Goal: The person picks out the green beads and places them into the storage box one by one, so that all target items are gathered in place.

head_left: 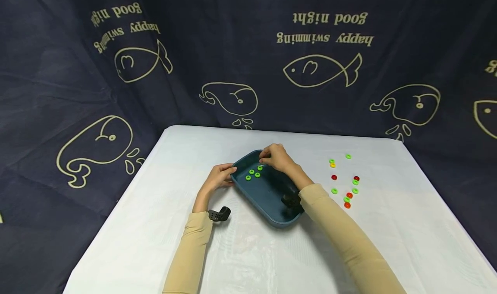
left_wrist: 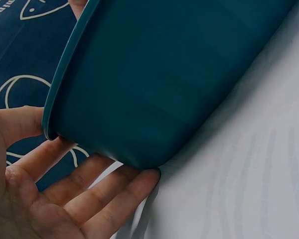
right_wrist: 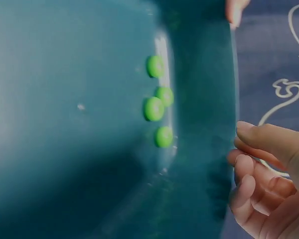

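A dark teal tray (head_left: 268, 195) lies at a slant on the white table. Several small green rings (right_wrist: 154, 109) sit on its floor near the far-left end. At the left corner my left hand (head_left: 217, 179) grips the tray, thumb at the rim and other fingers spread against its underside in the left wrist view. My right hand (head_left: 277, 158) is over the tray's far corner, fingers bent and thumb close to them. In the right wrist view its fingertips (right_wrist: 244, 163) appear beside the rim. Whether they pinch anything cannot be made out.
Right of the tray, several loose green rings (head_left: 334, 191) lie on the table among red pieces (head_left: 334, 177) and a yellow one (head_left: 332, 165). A dark curtain (head_left: 248, 39) with fish drawings hangs behind the white table (head_left: 163, 225). A black wrist camera (head_left: 219, 214) is on my left wrist.
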Available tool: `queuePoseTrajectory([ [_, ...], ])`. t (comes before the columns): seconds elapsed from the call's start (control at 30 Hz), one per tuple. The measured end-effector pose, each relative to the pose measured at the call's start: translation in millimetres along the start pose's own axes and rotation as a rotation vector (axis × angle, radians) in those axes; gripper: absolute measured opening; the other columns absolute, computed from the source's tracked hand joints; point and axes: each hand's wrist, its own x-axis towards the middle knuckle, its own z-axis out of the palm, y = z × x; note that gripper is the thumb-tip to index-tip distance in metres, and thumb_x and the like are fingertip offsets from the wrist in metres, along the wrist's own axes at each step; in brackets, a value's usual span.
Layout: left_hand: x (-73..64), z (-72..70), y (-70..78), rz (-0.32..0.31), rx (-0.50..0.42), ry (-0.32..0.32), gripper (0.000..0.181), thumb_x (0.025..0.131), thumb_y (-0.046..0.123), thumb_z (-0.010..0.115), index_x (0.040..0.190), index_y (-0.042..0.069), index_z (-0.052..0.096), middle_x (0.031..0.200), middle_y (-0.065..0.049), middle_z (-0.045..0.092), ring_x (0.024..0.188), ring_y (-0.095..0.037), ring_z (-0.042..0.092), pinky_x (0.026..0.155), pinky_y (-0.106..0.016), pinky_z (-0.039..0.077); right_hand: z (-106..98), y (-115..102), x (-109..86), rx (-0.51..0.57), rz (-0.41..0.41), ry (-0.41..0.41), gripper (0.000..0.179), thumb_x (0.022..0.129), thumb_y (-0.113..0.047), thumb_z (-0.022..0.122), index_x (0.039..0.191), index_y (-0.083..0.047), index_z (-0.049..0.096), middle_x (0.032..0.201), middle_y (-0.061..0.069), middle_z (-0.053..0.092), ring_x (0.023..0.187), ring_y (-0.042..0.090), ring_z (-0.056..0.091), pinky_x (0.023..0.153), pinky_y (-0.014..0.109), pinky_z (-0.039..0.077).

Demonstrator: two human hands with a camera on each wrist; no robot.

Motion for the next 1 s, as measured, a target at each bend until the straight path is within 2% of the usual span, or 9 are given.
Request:
queuePoseTrajectory([
  [0.17, -0.5, 0.3, -0.4, -0.016, 0.003, 0.017, 0.051, 0.096, 0.022, 0.053, 0.14, -0.002, 0.041, 0.134, -0.027, 0.05, 0.1, -0.03, 0.067, 0.09, -0.045, 0.055, -12.5, 0.4, -2.2, -0.022, -0.027, 0.027, 0.02, 0.084, -0.011, 0.07, 0.1, 0.001, 0.072, 0.096, 0.013, 0.073, 0.084, 0.026, 0.067, 0.071, 0.033, 0.057],
  [0.4, -2.2, 0.7, -1.1, -0.01, 0.015, 0.014, 0.05, 0.097, 0.023, 0.052, 0.139, -0.001, 0.042, 0.136, -0.025, 0.048, 0.107, -0.035, 0.063, 0.09, -0.043, 0.056, -23.7, 0.4, -3.4, 0.046, 0.002, 0.027, 0.021, 0.085, -0.01, 0.069, 0.101, 0.002, 0.072, 0.095, 0.015, 0.072, 0.068, 0.023, 0.068, 0.054, 0.024, 0.055],
  [0.67, -0.9, -0.6, -1.2, -0.004, 0.002, -0.016, 0.05, 0.097, 0.023, 0.052, 0.14, 0.0, 0.042, 0.13, -0.029, 0.053, 0.107, -0.037, 0.063, 0.092, -0.045, 0.054, -39.2, -0.8, -9.1, 0.039, 0.023, 0.101, 0.018, 0.086, -0.013, 0.069, 0.1, -0.002, 0.073, 0.093, 0.014, 0.072, 0.067, 0.021, 0.066, 0.055, 0.025, 0.055],
  [0.9, -17.4, 1.8, 23.2, -0.027, -0.022, -0.055, 0.049, 0.097, 0.017, 0.05, 0.14, -0.005, 0.038, 0.132, -0.034, 0.048, 0.11, -0.041, 0.06, 0.099, -0.053, 0.047, -50.4, 7.7, -19.1, 0.076, 0.044, 0.149, 0.018, 0.086, -0.014, 0.069, 0.1, -0.004, 0.073, 0.094, 0.015, 0.071, 0.065, 0.02, 0.066, 0.051, 0.023, 0.053],
  [1.0, -18.4, 2.4, 23.5, -0.028, -0.021, -0.052, 0.049, 0.097, 0.017, 0.05, 0.14, -0.005, 0.039, 0.131, -0.034, 0.048, 0.106, -0.037, 0.063, 0.099, -0.053, 0.047, -54.7, 13.3, -25.1, 0.09, 0.056, 0.165, 0.019, 0.086, -0.015, 0.068, 0.1, -0.004, 0.073, 0.096, 0.016, 0.071, 0.066, 0.023, 0.065, 0.049, 0.023, 0.052],
])
